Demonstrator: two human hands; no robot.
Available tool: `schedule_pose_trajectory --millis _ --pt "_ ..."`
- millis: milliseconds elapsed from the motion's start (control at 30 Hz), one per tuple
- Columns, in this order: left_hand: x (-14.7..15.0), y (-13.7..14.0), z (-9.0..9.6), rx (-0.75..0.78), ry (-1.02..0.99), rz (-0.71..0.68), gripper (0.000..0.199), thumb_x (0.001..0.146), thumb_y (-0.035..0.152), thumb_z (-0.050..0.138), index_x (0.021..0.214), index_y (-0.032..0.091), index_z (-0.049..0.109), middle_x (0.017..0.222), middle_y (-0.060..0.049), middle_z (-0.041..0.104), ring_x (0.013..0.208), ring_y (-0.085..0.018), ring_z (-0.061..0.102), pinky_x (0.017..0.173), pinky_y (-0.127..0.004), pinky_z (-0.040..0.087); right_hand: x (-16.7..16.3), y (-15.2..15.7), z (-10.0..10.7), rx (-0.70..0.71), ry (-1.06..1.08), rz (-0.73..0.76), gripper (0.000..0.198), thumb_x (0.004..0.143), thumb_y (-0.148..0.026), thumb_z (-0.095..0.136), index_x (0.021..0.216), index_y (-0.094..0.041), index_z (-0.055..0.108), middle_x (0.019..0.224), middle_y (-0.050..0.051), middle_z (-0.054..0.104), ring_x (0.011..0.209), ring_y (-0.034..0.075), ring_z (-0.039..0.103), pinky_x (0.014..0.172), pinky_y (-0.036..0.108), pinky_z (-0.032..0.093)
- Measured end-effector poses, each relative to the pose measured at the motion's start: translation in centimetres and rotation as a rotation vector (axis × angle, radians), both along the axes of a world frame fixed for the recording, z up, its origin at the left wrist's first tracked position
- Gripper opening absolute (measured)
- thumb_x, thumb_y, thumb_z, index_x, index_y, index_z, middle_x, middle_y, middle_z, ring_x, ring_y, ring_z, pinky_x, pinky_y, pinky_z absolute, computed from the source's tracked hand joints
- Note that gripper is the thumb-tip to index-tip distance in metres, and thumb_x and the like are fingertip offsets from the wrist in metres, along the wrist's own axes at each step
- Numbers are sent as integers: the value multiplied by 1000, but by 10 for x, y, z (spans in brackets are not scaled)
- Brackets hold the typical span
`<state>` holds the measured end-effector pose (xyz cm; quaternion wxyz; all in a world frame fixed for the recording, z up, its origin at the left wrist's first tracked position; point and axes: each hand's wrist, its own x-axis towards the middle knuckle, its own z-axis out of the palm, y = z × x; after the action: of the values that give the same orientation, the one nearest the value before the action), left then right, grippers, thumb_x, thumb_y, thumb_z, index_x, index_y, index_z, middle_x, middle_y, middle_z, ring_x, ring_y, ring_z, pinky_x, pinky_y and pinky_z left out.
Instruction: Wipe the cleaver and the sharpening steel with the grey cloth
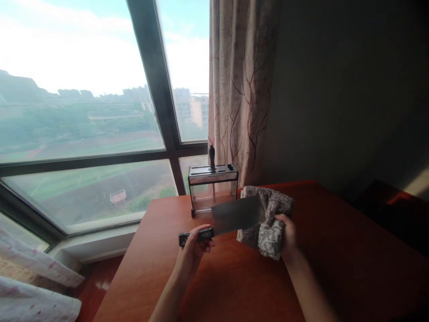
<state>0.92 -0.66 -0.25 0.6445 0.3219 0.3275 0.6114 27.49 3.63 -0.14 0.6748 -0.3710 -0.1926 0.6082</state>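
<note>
My left hand is wrapped around the black handle of a cleaver, whose broad blade points right above the table. In my right hand is a bunched grey-brown towel with a pale patterned part. The towel meets the blade at its far right end and hides that tip. Behind the cleaver stands a clear-sided knife block with a slotted top. One black-handled tool stands upright in it, its thin shaft visible through the clear side.
A reddish-brown wooden table lies under my hands. Windows with dark frames rise on the left and behind. A patterned curtain hangs behind the knife block, and another curtain is at the lower left. A dark wall stands on the right.
</note>
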Motion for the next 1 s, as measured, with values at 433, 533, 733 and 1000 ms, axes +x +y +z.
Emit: schedule_pose_trajectory --millis 433,533,733,1000 --pt "6 5 -5 -134 -220 53 33 78 42 66 94 15 71 65 -5 68 58 -12 60 56 -21 44 -53 -21 3 73 575 187 31 68 -46 62 92 -27 69 95 5 74 94 26 66 89 46 49" --pt "9 5 -8 -135 -202 99 40 77 48 65 99 15 70 64 -3 66 55 -11 56 53 -21 42 -79 -25 1 71 558 241 27 65 -46 64 84 -27 69 88 3 74 85 24 68 82 41 52" --pt "11 5 -17 -117 37 136 62 76 59 59 124 20 59 67 0 64 51 -10 47 47 -20 34 -108 -34 1 27 509 372 28 62 -45 63 80 -24 68 85 6 73 82 28 67 74 43 54" --pt "13 4 -10 -107 65 104 65 81 60 51 127 15 55 40 8 40 34 -5 24 37 -18 15 -61 -21 6 127 450 295 33 65 -46 61 87 -22 67 95 13 72 92 30 67 77 46 53"
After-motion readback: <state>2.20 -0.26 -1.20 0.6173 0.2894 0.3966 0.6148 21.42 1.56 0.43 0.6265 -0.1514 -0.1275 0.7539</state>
